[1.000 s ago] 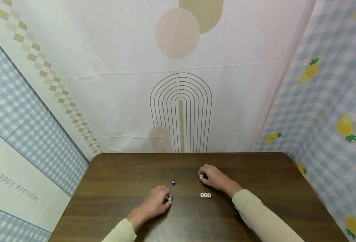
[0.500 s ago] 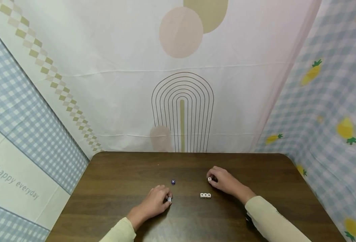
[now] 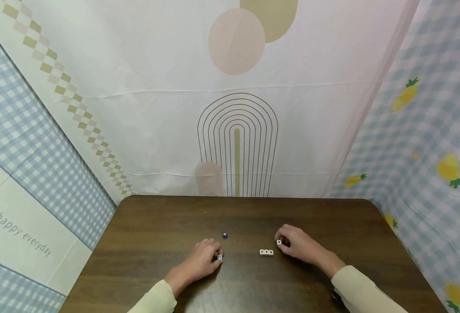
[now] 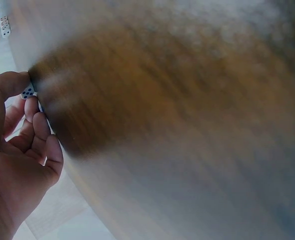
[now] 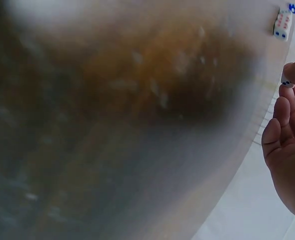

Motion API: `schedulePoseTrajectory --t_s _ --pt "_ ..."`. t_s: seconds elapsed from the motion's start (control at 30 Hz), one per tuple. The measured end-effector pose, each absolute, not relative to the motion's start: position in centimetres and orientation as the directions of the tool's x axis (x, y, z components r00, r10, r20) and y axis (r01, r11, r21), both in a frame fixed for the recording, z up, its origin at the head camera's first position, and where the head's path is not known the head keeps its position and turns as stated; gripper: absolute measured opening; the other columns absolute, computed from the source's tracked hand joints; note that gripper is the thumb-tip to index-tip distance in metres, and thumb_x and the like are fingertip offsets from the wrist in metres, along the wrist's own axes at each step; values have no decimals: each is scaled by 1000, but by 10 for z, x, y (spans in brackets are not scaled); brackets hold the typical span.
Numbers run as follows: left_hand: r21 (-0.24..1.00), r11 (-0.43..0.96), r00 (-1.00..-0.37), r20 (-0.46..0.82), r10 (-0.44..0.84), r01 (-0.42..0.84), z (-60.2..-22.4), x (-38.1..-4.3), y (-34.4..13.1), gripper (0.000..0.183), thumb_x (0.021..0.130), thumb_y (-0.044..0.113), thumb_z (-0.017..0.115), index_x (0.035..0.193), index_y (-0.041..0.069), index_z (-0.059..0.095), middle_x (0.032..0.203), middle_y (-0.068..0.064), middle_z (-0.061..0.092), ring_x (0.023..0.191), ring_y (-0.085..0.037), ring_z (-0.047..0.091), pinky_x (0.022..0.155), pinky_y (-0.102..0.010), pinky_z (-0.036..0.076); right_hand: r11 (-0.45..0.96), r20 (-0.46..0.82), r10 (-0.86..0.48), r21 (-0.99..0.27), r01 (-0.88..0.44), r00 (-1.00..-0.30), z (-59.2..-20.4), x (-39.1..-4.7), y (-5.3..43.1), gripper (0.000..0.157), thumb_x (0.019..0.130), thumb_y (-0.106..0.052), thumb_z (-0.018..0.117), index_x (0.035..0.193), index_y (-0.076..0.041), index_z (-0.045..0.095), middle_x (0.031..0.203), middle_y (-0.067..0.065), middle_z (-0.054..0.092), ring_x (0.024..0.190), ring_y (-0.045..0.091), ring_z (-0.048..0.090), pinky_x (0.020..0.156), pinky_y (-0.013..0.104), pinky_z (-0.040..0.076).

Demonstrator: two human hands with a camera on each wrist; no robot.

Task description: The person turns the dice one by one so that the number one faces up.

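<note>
Between thumb and fingers, my left hand [image 3: 201, 261] pinches a white die [image 3: 220, 257] low over the table; dark pips show on that die in the left wrist view. My right hand [image 3: 301, 244] pinches another white die [image 3: 279, 242], just right of and slightly behind a row of three white dice [image 3: 266, 252]. Those three lie side by side, one large dot on each top. A dark blue die [image 3: 225, 235] with white pips lies beyond my left hand. In the right wrist view, the thumb covers part of the pinched die [image 5: 287, 84].
Everything lies on a brown wood-grain table [image 3: 167, 221] with rounded far corners. A white patterned cloth [image 3: 155, 130] hangs behind it, with blue checked cloth [image 3: 421, 165] at both sides. A dark object [image 3: 336, 297] shows under the right sleeve.
My right hand has moved right and toward the near edge with its die, from behind the row to its right side. My left hand and the dice on the table stay put.
</note>
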State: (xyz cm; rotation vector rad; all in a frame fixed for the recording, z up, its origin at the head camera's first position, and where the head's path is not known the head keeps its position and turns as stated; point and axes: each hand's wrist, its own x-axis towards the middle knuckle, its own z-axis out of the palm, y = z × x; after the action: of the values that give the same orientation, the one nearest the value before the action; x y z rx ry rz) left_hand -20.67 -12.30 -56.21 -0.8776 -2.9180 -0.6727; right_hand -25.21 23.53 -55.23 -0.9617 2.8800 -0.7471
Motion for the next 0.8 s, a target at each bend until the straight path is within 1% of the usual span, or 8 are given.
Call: schedulePoseTrajectory --t_s 0.27,0.53,0.63,0.8 --pt "383 745 -835 170 524 546 -563 -207 -122 14 85 17 79 89 19 65 85 9 56 81 -6 49 73 -29 41 683 117 -590 -455 -571 -799 -555 -236 235 14 92 -12 74 98 -21 65 93 -12 57 83 1 53 71 24 50" --pt "371 751 -836 181 519 546 -563 -207 -121 14 85 18 79 89 18 65 84 8 57 81 -6 50 73 -29 41 643 193 -610 -446 -623 -768 -560 -229 232 20 88 -9 77 99 -19 65 89 -12 56 82 0 50 70 23 47" --pt "368 752 -836 190 515 547 -564 -207 -121 15 84 18 79 89 19 65 84 8 57 81 -7 50 73 -28 41 636 204 -612 -447 -629 -764 -561 -228 231 20 87 -9 78 99 -19 65 89 -11 56 82 0 50 70 24 47" --pt "364 751 -833 196 517 551 -564 -206 -121 15 84 17 79 88 19 65 83 8 56 80 -6 49 72 -28 41 639 187 -610 -459 -617 -770 -563 -229 230 21 88 -10 78 100 -18 65 90 -12 56 82 0 50 71 24 47"
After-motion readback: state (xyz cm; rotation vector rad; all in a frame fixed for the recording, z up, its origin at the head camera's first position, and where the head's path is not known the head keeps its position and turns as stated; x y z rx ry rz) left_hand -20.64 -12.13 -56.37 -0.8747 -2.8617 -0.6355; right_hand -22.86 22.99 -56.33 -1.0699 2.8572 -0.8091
